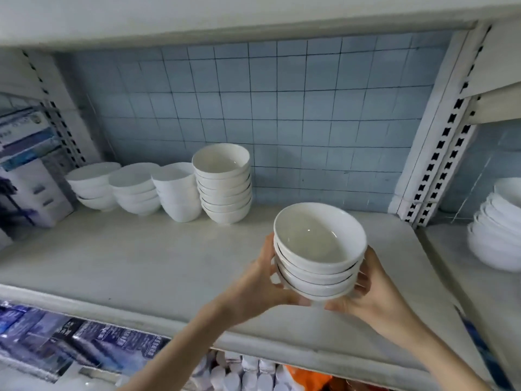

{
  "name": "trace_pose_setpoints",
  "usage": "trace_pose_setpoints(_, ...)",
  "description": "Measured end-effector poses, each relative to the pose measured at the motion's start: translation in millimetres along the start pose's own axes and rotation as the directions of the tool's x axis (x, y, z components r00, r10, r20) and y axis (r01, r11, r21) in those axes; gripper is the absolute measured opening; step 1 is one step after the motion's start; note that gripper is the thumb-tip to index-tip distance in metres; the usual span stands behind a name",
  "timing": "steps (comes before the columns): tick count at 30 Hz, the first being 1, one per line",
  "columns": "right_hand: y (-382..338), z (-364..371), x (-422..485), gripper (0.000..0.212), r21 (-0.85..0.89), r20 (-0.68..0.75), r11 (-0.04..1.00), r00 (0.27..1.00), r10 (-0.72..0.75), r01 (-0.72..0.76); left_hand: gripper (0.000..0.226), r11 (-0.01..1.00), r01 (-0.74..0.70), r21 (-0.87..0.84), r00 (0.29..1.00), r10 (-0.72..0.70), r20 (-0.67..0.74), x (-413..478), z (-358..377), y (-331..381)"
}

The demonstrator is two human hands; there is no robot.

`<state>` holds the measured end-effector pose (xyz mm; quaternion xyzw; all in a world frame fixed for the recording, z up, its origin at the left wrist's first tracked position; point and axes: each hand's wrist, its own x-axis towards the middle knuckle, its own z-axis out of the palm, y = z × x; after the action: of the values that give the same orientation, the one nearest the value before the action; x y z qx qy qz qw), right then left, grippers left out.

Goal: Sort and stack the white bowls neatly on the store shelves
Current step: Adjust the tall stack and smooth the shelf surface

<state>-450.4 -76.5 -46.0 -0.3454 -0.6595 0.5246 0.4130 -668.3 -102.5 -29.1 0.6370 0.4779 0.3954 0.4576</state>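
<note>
White bowl stack (318,252) is cradled above the shelf (141,258), left hand (262,280) and right hand (369,289) fingers curled around it; next, probably setting it gently beside the tall stack (224,184).

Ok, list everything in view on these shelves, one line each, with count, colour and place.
Held stack of white ceramic bowls: one stack, about four bowls, white, above the shelf's front right.
Shelved stacks of white bowls: four, white, side by side at the shelf back, left of centre.
Stack of wider white bowls: one, white, next bay on the right.
White shelf board: one, white, middle.
Blue tiled back wall: one, pale blue, behind.
Printed cartons: several, white and blue, far left.
Wrapped packs: several, blue-purple, lower shelf.
Left hand: one, gripping the held stack's left side.
Right hand: one, gripping its right side.
</note>
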Motion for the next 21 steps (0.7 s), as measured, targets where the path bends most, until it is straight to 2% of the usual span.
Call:
trace_pose_setpoints(4,0.9,39.7,13.5,0.115,-0.023,-0.080,0.999,0.996,0.030,-0.032,0.098,1.000,0.005,0.003,0.996,-0.005,0.092,3.9,-43.4,-13.4)
trace_pose_setpoints(9,10.0,73.6,27.5,0.103,-0.052,-0.182,0.998,0.983,0.028,-0.038,0.093,1.000,0.004,-0.006,0.983,-0.002,0.186,15.6,-78.5,-27.8)
trace_pose_setpoints(14,12.4,82.8,41.5,0.110,-0.063,-0.241,0.994,0.968,0.072,-0.090,0.102,1.000,-0.003,-0.010,0.969,0.006,0.246,33.7,-94.7,-36.6)
trace_pose_setpoints(18,9.5,79.4,61.8,0.108,-0.064,-0.226,0.991,0.969,0.100,-0.118,0.101,0.998,-0.027,-0.057,0.970,0.040,0.238,51.3,-101.8,-40.2)
trace_pose_setpoints(21,7.2,75.0,76.7,0.106,-0.063,-0.219,0.988,0.968,0.125,-0.142,0.096,0.996,-0.033,-0.086,0.983,0.048,0.178,62.5,-101.7,-44.0)
